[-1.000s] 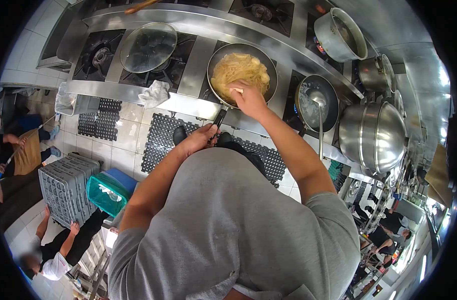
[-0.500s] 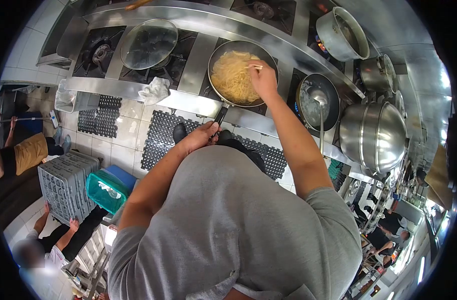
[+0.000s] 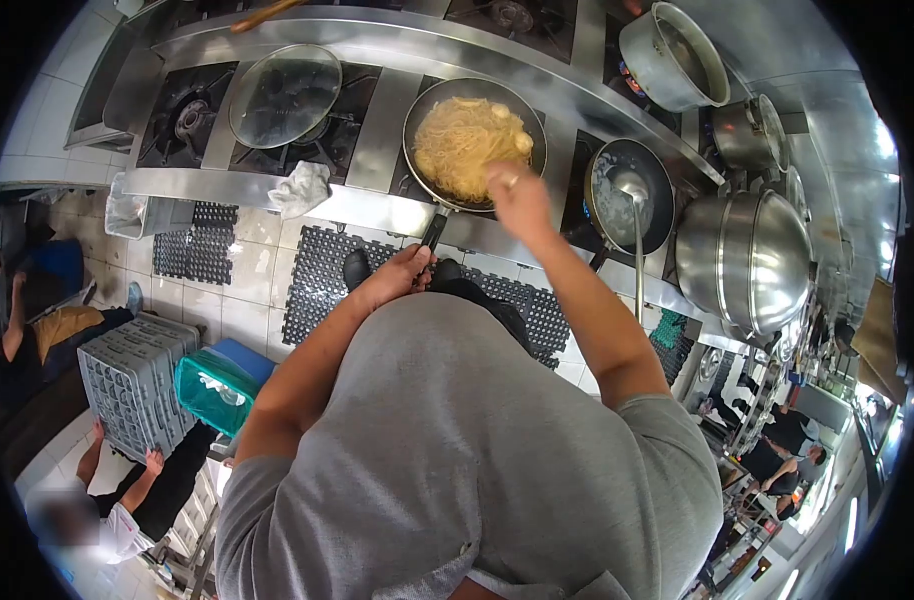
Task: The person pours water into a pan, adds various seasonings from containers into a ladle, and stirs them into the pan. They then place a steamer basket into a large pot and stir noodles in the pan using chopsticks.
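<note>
My left hand (image 3: 402,275) is closed around the black handle (image 3: 436,229) of a frying pan (image 3: 538,135), which sits on the front row of burners. Long yellow noodles (image 3: 460,145) fill the pan, with several pale, rounded lumps (image 3: 522,142) along their right side. Over the pan's lower right rim, my right hand (image 3: 522,203) is blurred by motion with its fingers curled together. A small pale bit shows at its fingers, too smeared to name.
Right of the pan stands a wok (image 3: 660,205) with a ladle (image 3: 638,240) in it. A glass lid (image 3: 287,95) and a crumpled cloth (image 3: 301,190) lie left. Pots (image 3: 667,75) stand behind. At lower left a person (image 3: 127,520) holds a grey crate (image 3: 127,385).
My right hand has drawn back from over the noodles toward me, to the pan's near right edge. The pale lumps at right now show. My left hand stays on the handle.
</note>
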Available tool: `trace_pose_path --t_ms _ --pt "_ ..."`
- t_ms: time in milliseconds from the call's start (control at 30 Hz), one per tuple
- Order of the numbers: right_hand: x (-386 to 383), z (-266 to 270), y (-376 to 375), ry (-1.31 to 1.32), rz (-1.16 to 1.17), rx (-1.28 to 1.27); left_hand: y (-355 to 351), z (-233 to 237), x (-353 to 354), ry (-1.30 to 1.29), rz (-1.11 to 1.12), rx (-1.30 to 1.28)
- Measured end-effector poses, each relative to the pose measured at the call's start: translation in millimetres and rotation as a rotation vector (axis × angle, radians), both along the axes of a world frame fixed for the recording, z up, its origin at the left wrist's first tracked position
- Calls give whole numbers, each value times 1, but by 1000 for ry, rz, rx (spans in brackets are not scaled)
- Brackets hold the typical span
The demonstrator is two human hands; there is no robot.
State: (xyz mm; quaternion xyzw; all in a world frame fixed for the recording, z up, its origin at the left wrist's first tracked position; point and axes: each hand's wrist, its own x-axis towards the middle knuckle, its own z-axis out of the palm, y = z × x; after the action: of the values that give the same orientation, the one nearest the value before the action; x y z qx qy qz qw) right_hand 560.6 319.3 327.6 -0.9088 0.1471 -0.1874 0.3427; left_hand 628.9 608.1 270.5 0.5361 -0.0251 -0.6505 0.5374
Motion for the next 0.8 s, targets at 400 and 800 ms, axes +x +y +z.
trace_pose_path --t_ms 400,800 --pt "-17 -2 20 77 54 2 -2 10 3 36 7 57" --pt "-30 0 7 44 2 -37 -1 11 6 36 -8 51"
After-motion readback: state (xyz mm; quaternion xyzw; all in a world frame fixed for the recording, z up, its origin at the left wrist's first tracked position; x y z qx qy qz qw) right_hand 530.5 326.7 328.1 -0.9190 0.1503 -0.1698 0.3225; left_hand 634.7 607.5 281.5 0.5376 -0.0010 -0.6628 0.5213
